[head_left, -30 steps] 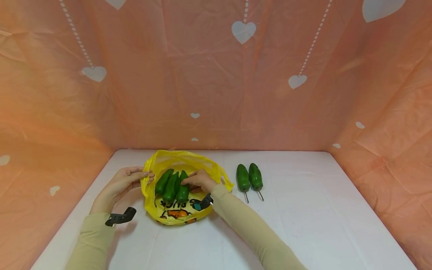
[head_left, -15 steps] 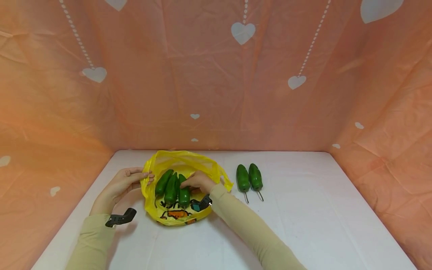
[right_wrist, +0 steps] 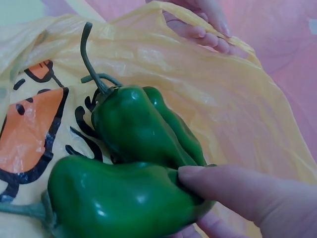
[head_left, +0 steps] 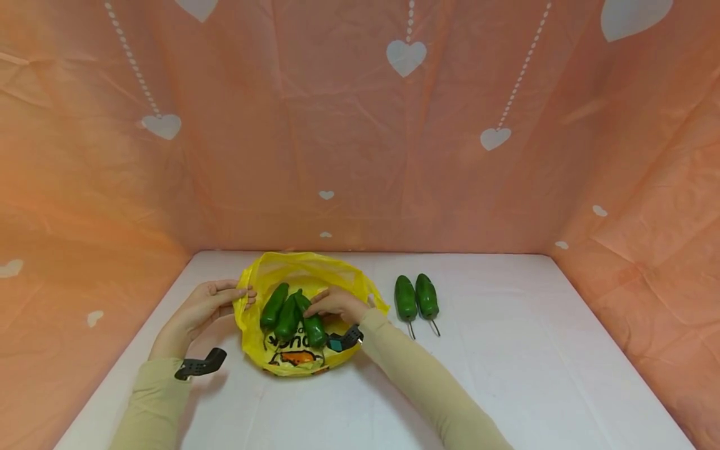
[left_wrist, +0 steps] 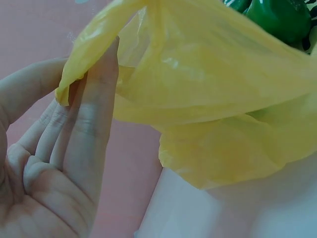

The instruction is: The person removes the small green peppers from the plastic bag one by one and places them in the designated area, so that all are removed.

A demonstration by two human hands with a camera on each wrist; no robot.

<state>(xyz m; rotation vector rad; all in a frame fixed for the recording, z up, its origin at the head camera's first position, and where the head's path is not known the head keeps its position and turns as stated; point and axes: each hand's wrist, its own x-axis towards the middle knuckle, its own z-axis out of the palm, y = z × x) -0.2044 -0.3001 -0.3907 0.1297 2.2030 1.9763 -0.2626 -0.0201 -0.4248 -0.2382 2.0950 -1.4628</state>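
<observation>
A yellow plastic bag (head_left: 337, 270) with a printed orange and black picture lies with its mouth spread wide. My left hand (head_left: 201, 307) pinches the bag's left rim between thumb and fingers. Inside the bag, my right hand (head_left: 340, 302) holds a green pepper (right_wrist: 119, 201), thumb on top and other fingers partly hidden beneath. Two more green peppers rest to its left in the bag, the middle pepper (head_left: 288, 320) and the leftmost pepper (head_left: 274, 307). Both lie against each other in the right wrist view, stems toward the printed picture.
Right of the bag, two green peppers (head_left: 416, 297) lie side by side on the white table (head_left: 534, 362), stems toward me. Orange cloth (head_left: 360, 156) with white hearts walls the table at the back and both sides.
The held pepper has turned, its stem end swinging right and toward me, away from the other two. My right hand shifted slightly right. The left hand stays at the rim.
</observation>
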